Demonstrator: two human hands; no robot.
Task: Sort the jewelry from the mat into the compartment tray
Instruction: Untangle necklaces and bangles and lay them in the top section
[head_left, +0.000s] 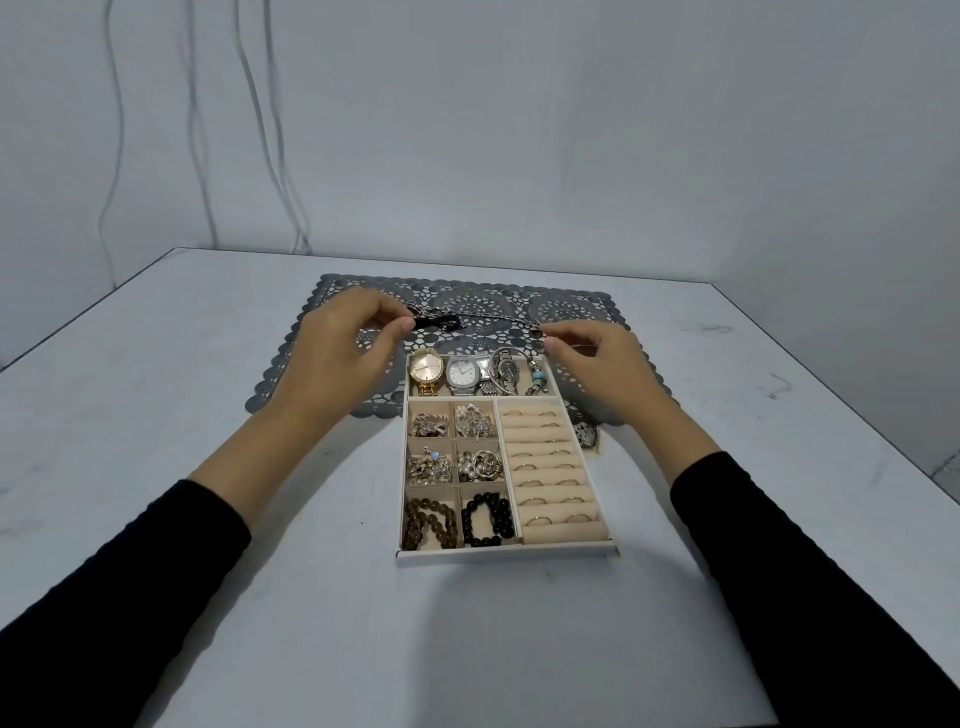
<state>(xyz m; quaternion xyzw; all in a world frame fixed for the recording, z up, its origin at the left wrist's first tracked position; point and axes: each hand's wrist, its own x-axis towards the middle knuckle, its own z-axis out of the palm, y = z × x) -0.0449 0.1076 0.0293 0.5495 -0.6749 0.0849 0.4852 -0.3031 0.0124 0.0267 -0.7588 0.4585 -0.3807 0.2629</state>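
A silver chain with a black ribbon piece (470, 317) stretches across the grey lace mat (483, 299), just beyond the tray. My left hand (345, 345) pinches its left end at the black ribbon. My right hand (597, 358) pinches its right end. The white compartment tray (506, 552) sits in front of the mat. Its far row holds watches (460, 375) and a charm bracelet. Small left compartments hold brooches, earrings and dark bead bracelets (488, 517). The right section holds rings (556, 467) in beige rolls.
A small patterned item (587, 434) lies on the white table just right of the tray, by the mat's edge. The table's far edge meets a grey wall with thin cables hanging at the back left.
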